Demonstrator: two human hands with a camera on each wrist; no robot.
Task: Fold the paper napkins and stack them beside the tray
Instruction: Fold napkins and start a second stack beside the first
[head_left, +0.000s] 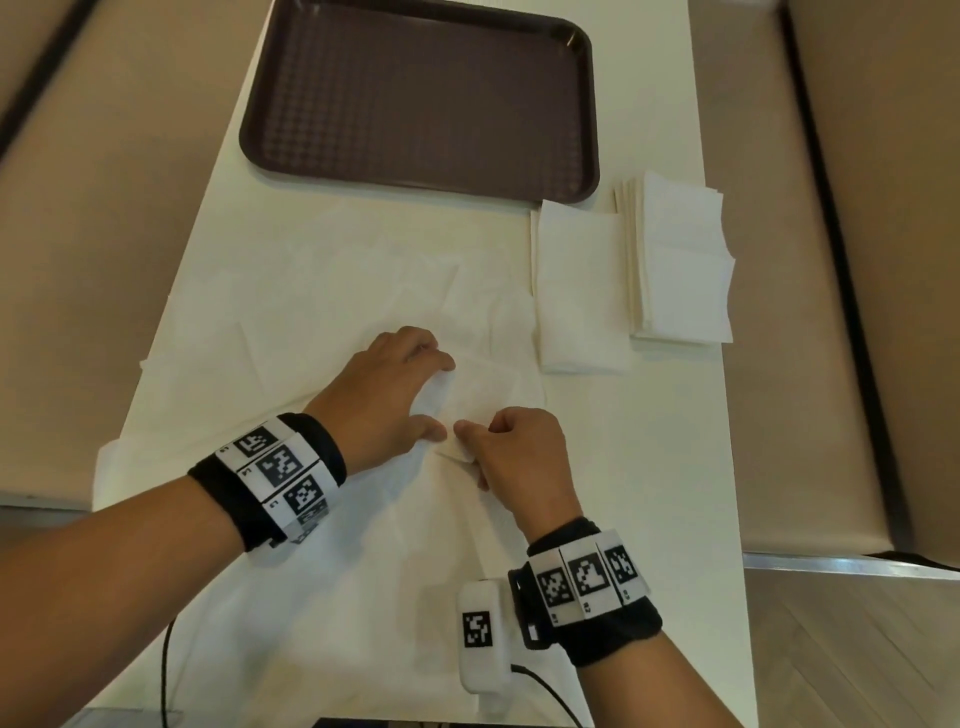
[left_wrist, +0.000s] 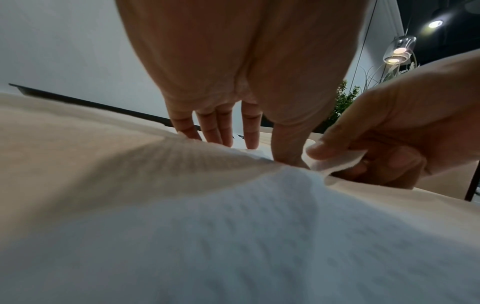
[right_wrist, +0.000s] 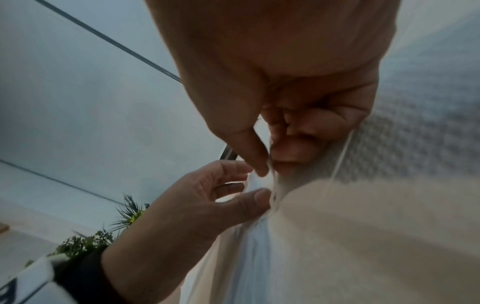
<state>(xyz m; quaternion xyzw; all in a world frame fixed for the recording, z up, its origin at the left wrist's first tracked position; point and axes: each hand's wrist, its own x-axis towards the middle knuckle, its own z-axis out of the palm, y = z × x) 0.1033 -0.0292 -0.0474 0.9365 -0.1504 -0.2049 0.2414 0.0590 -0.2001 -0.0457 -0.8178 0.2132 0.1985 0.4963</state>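
Napkin (head_left: 493, 400) lies on our worktop (head_left: 649, 467); our right hand (head_left: 519, 457) pinches its corner. Our left hand (head_left: 384, 395) presses it with straight, relaxed fingers (left_wrist: 250, 125).

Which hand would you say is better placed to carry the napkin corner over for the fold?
Right, probably: the right hand already pinches the napkin corner, while the left hand presses it flat with straight fingers.

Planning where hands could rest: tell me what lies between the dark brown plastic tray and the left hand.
In the head view, only loose unfolded white paper napkins on the white table separate the dark brown plastic tray from the left hand.
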